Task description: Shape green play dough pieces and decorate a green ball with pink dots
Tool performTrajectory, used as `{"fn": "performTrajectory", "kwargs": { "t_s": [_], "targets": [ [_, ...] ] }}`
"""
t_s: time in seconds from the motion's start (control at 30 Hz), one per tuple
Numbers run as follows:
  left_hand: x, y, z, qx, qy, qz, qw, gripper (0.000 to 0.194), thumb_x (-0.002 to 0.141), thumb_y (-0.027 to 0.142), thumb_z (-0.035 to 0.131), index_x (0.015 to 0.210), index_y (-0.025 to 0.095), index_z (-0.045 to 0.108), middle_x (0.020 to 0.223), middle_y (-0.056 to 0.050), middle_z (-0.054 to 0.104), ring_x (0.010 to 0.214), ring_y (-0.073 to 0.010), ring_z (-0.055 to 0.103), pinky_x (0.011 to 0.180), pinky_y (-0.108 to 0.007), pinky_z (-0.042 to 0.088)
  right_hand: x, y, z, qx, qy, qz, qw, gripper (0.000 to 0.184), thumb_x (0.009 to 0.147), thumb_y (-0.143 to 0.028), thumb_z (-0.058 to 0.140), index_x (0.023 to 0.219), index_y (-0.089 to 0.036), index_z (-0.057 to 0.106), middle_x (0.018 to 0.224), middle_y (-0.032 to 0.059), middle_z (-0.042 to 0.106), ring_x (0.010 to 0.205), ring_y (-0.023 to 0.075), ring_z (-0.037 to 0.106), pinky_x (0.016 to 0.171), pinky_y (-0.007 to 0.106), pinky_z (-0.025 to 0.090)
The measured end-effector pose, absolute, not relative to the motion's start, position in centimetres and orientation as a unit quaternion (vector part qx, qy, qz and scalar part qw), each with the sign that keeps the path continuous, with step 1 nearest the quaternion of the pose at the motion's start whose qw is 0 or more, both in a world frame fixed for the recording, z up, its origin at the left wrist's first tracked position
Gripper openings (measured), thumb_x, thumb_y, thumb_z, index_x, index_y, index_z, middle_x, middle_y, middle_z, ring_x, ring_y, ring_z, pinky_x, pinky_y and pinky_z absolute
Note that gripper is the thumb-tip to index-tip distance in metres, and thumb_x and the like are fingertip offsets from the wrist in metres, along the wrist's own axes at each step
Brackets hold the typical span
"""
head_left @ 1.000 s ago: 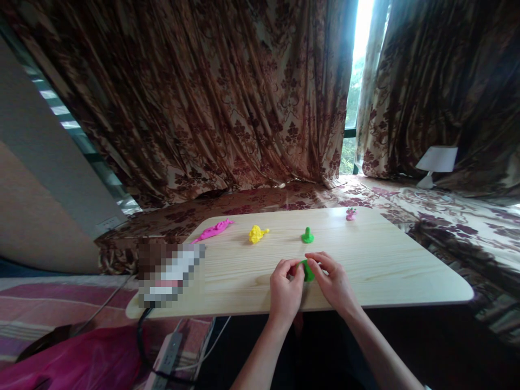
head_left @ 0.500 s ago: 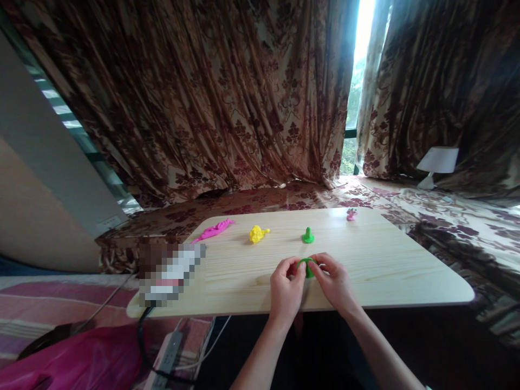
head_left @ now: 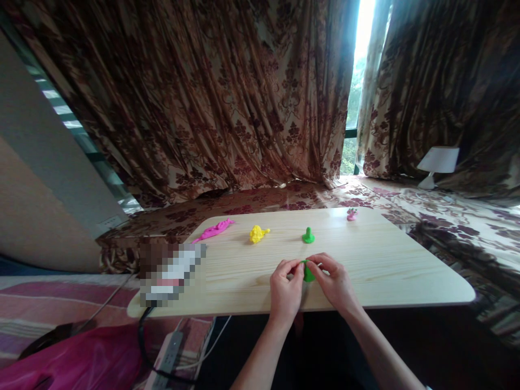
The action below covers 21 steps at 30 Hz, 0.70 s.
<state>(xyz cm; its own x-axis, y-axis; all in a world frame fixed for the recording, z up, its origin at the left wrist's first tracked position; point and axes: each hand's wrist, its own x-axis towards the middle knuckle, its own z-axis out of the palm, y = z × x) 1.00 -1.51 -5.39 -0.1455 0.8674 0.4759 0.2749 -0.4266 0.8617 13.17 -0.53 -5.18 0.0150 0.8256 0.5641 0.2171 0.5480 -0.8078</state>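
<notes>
Between my fingertips is a flattened piece of green modelling clay (head_left: 309,273), partly hidden by the thumbs. My left hand (head_left: 286,286) pinches its left side, and my right hand (head_left: 332,281) pinches it from the right. Both are held just above the table near its front edge. Straight beyond them stands a green clay shape (head_left: 309,235), an upright stub on a wide base. To its left lies a lumpy yellow clay figure (head_left: 257,234) with a thin stalk pointing right.
A long pink clay piece (head_left: 215,231) lies at the table's back left, and a small pink figure (head_left: 351,215) stands at the back right. A blurred-out flat object (head_left: 174,273) covers the left end of the table (head_left: 382,260). A power strip (head_left: 168,355) sits below.
The green clay in my fingers has tilted, so its broad face now hangs below the fingertips instead of showing a curved upper rim. My hands have barely shifted.
</notes>
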Motion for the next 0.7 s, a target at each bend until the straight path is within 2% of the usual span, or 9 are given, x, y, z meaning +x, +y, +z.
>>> {"fn": "performTrajectory", "kwargs": {
  "t_s": [0.17, 0.37, 0.6, 0.7],
  "targets": [
    [1.11, -1.54, -5.42, 0.606, 0.477, 0.584, 0.254, 0.015, 0.078, 0.027, 0.054, 0.08, 0.018, 0.066, 0.077, -0.003, 0.061, 0.073, -0.0152, 0.057, 0.068, -0.026, 0.047, 13.34, -0.55, -5.26, -0.409, -0.646, 0.246, 0.595, 0.016, 0.08, -0.028, 0.056, 0.077, -0.019, 0.068, 0.075, 0.0039, 0.063, 0.074, 0.0179, 0.058, 0.068, 0.03, 0.047],
    [1.02, -1.5, -5.55, 0.586, 0.486, 0.593, 0.262, 0.018, 0.081, 0.031, 0.051, 0.084, 0.017, 0.063, 0.078, -0.004, 0.065, 0.071, -0.016, 0.059, 0.067, -0.027, 0.048, 13.23, -0.29, -5.41, -0.422, -0.632, 0.26, 0.595, 0.026, 0.085, -0.033, 0.049, 0.096, -0.018, 0.066, 0.088, 0.0069, 0.066, 0.077, 0.0184, 0.061, 0.063, 0.028, 0.049],
    [1.16, -1.64, -5.19, 0.595, 0.475, 0.595, 0.259, 0.02, 0.079, 0.029, 0.054, 0.094, 0.018, 0.062, 0.087, -0.005, 0.065, 0.079, -0.0163, 0.06, 0.073, -0.028, 0.048, 13.28, -0.4, -5.38, -0.41, -0.642, 0.259, 0.593, 0.02, 0.082, -0.031, 0.052, 0.082, -0.018, 0.066, 0.076, 0.0044, 0.064, 0.07, 0.0172, 0.059, 0.063, 0.028, 0.049],
    [1.17, -1.59, -5.2, 0.608, 0.47, 0.592, 0.245, 0.016, 0.079, 0.027, 0.054, 0.086, 0.018, 0.065, 0.084, -0.005, 0.063, 0.079, -0.0161, 0.059, 0.072, -0.027, 0.048, 13.29, -0.54, -5.25, -0.405, -0.654, 0.256, 0.586, 0.018, 0.081, -0.03, 0.054, 0.078, -0.019, 0.067, 0.074, 0.004, 0.063, 0.07, 0.0173, 0.058, 0.064, 0.028, 0.048]
  ]
}}
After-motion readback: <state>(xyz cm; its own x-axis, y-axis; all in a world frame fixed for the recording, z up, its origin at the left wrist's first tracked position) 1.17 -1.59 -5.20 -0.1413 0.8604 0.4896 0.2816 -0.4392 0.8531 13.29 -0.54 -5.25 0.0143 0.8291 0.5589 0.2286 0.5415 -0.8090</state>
